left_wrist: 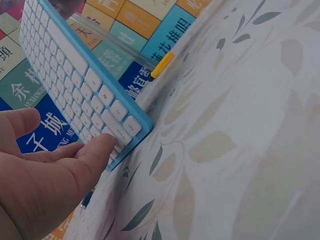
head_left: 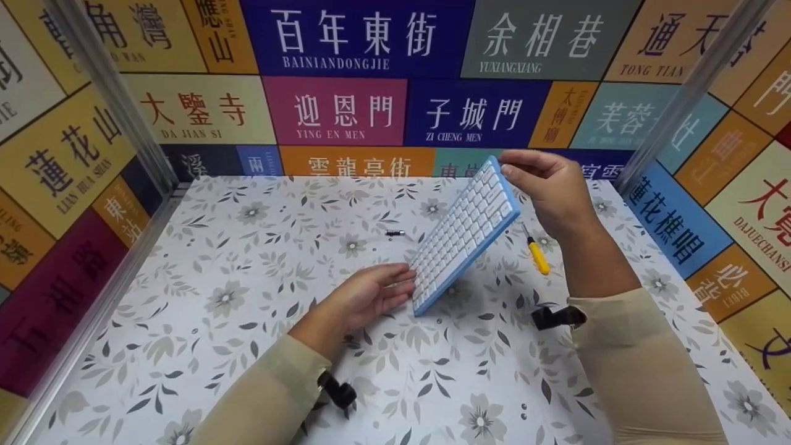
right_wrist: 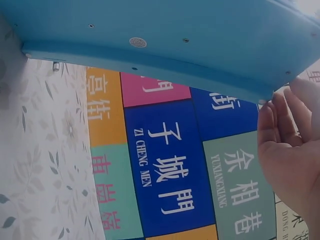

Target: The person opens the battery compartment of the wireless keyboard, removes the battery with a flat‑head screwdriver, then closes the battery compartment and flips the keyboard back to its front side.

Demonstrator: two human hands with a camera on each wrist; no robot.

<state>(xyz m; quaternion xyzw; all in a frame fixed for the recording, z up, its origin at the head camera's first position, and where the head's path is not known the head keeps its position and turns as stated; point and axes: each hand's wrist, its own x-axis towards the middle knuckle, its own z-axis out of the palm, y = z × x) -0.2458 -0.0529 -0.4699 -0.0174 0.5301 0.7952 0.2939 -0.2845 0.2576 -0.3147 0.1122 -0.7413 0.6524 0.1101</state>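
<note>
A keyboard [head_left: 465, 232] with white keys and a blue frame stands tilted, its lower end on the table and its other end raised to the right. At the raised top corner my right hand [head_left: 547, 188] pinches it between thumb and fingers. My left hand [head_left: 371, 293] is by the lower end, palm turned up and fingers loosely extended. In the left wrist view, a fingertip of the left hand [left_wrist: 55, 175] touches the keys near the bottom edge. The right wrist view shows the keyboard's blue underside [right_wrist: 165, 35], with screws and a round sticker.
A screwdriver with a yellow handle [head_left: 537, 254] lies right of the keyboard. Behind the keyboard's lower end is a small dark and silver cylinder [head_left: 395, 233], perhaps a battery. Flower-patterned cloth [head_left: 247, 346] covers the table. Printed panels [head_left: 337, 111] and metal posts [head_left: 126, 105] surround it.
</note>
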